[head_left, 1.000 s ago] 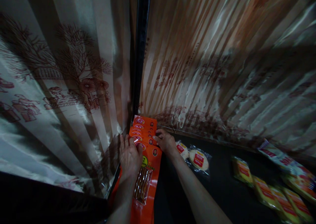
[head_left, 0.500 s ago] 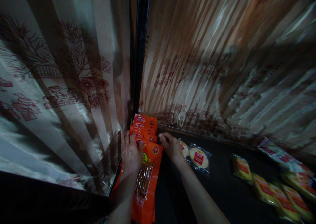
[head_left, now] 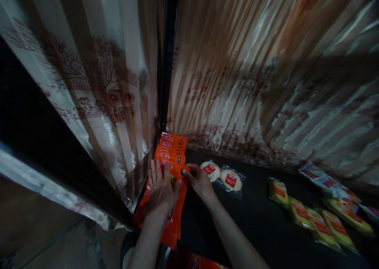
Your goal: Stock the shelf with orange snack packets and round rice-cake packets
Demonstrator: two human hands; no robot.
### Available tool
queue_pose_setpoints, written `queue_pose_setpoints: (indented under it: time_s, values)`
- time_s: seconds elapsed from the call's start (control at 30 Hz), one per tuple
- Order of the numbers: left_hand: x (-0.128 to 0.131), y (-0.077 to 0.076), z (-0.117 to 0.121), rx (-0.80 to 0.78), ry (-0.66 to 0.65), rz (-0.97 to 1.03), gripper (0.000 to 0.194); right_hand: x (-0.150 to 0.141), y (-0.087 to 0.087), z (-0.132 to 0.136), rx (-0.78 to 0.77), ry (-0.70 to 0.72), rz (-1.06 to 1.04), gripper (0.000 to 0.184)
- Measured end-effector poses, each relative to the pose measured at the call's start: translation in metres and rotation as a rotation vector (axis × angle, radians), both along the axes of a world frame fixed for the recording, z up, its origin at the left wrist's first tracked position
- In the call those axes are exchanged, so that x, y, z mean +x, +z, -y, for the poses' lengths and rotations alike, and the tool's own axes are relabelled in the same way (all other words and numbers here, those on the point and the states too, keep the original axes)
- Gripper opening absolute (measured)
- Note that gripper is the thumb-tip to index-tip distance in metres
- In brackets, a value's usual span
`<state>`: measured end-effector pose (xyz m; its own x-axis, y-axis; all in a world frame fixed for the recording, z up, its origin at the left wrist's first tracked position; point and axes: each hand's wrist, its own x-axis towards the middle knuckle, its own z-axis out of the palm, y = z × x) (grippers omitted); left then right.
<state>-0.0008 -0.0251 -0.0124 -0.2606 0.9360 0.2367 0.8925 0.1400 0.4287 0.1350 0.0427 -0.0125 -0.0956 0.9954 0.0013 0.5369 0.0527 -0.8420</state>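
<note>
Several orange snack packets (head_left: pixel 174 148) lie overlapped in a row in the corner of a black surface. My left hand (head_left: pixel 162 192) rests flat on the nearest packet (head_left: pixel 177 168), fingers stretched out and thumb apart, covering much of its front. At that packet's upper right edge, my right hand (head_left: pixel 199 181) pinches it between thumb and fingertips. Just right of this hand are two round white crackers (head_left: pixel 211 170) in clear wrappers with red labels.
Yellow wrapped snack packs (head_left: pixel 300 213) and a larger, colourful bag (head_left: pixel 318 178) lie to the right. A pleated, printed curtain (head_left: pixel 237 83) hangs behind, another (head_left: pixel 118 63) at left, with a dark post (head_left: pixel 169 59) between them. A red package (head_left: pixel 194 261) shows below the surface's front edge.
My left hand has shifted onto the middle of the nearest packet. My right hand, apart from the packets' edge before, now grips its upper right corner. The view has tilted slightly.
</note>
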Motion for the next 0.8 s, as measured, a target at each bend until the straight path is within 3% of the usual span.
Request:
queue_pose_setpoints:
  time_s: [0.13,0.27,0.47,0.6,0.8]
  values:
    - [0.002,-0.003,0.020,0.011,-0.045,-0.037,0.065,-0.002,0.003,0.001,-0.024,-0.035,-0.089,0.030]
    - [0.007,-0.003,0.039,-0.004,-0.071,-0.042,0.064,-0.007,0.005,0.002,-0.149,-0.042,-0.350,0.042]
    - [0.018,-0.007,0.044,-0.065,-0.079,-0.042,0.072,-0.012,0.004,-0.002,-0.316,-0.114,-0.636,0.042]
    - [0.020,-0.012,0.042,-0.026,-0.056,-0.083,0.072,-0.010,0.009,-0.005,-0.355,-0.017,-0.619,0.032]
    - [0.024,-0.013,0.040,0.051,-0.005,-0.086,0.065,-0.012,0.010,-0.006,-0.273,0.064,-0.451,0.014]
